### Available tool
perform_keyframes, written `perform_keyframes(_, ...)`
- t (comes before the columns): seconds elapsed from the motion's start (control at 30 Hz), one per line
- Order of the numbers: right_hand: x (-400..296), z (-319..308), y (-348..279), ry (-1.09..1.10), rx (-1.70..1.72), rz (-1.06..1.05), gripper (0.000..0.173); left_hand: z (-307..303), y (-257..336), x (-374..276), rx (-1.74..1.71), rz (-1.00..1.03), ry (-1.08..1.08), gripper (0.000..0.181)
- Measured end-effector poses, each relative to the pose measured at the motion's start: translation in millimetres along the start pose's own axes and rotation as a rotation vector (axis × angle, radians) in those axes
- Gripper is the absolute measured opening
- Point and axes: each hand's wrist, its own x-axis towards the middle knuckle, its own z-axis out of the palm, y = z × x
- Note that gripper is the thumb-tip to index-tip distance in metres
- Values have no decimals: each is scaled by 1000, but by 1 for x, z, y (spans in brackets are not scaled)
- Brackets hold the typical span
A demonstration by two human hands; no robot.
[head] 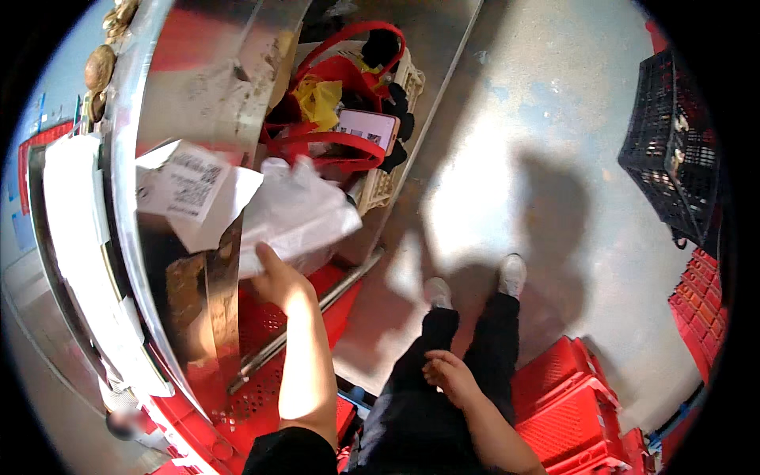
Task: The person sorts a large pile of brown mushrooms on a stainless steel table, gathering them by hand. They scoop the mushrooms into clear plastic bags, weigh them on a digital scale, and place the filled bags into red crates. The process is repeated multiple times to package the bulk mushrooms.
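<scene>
My left hand reaches to the near end of a white plastic bag on the steel table's edge, its thumb against the bag; the other fingers are partly hidden beneath it. Left of the bag lies a folded white paper bearing print and a code. My right hand hangs over my dark trousers, fingers loosely curled, with no object visible in it. Beyond the bag, a red bag with handles rests in a cream plastic crate, with yellow plastic and a phone on it.
Red plastic crates stand at the lower right, and a black crate is at the right. A red perforated crate sits below the table's edge near a metal bar. Mushrooms lie at the upper left. Another person is at the lower left.
</scene>
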Motion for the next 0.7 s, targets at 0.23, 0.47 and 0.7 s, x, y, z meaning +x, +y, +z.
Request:
perform_keyframes(0.23,-33,-18,-28,5,164,-133,34,-63,73,-109,-375,-530,-573,44)
perform_keyframes(0.47,-163,39,-132,-336,-247,-657,44,-90,236,-107,-734,-925,-1160,44)
perform_keyframes(0.7,-350,216,-244,-349,-986,-900,31,-46,334,-85,-1162,-750,-1015,37)
